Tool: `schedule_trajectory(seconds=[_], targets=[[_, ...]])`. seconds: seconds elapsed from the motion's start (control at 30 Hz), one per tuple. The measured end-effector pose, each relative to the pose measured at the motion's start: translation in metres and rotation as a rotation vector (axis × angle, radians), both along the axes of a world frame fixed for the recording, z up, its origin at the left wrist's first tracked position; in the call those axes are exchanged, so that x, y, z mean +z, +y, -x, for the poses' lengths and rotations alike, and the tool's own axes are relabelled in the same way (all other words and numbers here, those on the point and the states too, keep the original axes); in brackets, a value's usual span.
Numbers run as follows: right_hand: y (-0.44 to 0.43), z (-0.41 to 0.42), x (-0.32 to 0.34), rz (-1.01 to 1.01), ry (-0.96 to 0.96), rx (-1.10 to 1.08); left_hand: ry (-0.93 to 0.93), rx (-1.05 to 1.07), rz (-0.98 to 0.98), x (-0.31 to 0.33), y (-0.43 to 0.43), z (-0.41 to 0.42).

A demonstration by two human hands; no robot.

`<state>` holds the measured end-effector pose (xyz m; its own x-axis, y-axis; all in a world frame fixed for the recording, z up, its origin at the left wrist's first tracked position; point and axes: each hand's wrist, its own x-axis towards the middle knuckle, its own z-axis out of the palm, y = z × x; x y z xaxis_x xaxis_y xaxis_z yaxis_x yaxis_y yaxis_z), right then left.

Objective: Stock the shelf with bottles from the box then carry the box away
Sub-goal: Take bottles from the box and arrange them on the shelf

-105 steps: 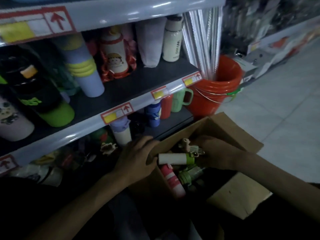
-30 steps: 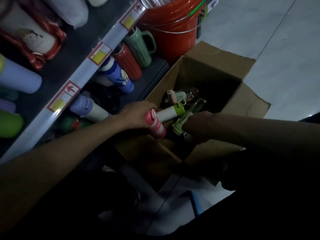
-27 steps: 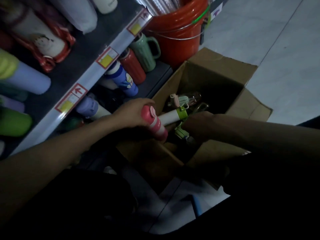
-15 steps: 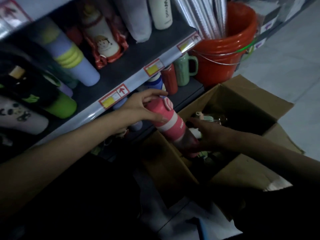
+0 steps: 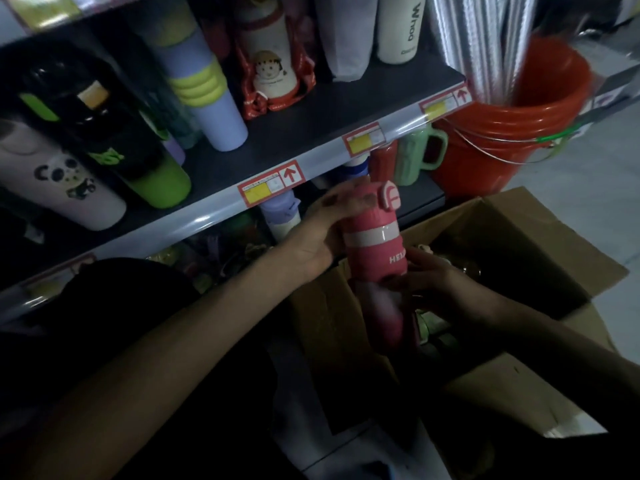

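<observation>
Stocking step, one bottle in transit. A pink plastic bottle with a white band and a flip-top cap (image 5: 375,244) is held upright over the near-left corner of the open brown cardboard box (image 5: 533,237), just in front of the dark lower shelf board (image 5: 424,199) and below the grey front rail of the shelf above (image 5: 194,220). The left hand (image 5: 323,230) grasps the bottle's upper body, fingers wrapped round it just under the cap; the right hand (image 5: 429,284) is curled round the lower body and steadies it from the right. More bottles (image 5: 434,329) lie in the box beneath, too dim to tell apart, so the stocking appears well short of finished and the carrying away of the box is not yet due. On the lower shelf, a lilac-and-white bottle (image 5: 282,216) stands to the left of the pink one, and a red bottle (image 5: 382,161) and a pale green handled mug (image 5: 417,155) stand farther right, beside an orange plastic bucket (image 5: 512,109). The next move probably calls for passing the bottle far-left under the rail, kept low enough to clear it, and setting it upright in a free gap without knocking its neighbours.
</observation>
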<state>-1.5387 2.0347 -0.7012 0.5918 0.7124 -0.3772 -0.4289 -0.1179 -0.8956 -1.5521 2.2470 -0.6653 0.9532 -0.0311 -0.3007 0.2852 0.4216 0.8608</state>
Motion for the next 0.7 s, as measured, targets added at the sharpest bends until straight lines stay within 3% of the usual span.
schedule_trajectory(seconds=[0.1,0.2,0.37,0.53,0.7], targets=[[0.002,-0.002,0.007,0.003,-0.029,0.028,0.021,-0.003,0.063,-0.001,-0.006,-0.003],[0.005,-0.003,0.007,0.051,-0.075,0.005,0.014,-0.011,-0.013,-0.003,-0.01,-0.006],[0.012,-0.005,0.003,0.095,-0.177,-0.159,0.041,0.042,-0.186,-0.016,-0.014,-0.004],[0.017,-0.009,0.008,0.151,-0.325,-0.367,0.154,0.115,-0.201,-0.03,-0.022,0.009],[0.019,-0.009,0.009,0.246,-0.393,-0.492,0.134,0.042,-0.317,-0.037,-0.033,0.02]])
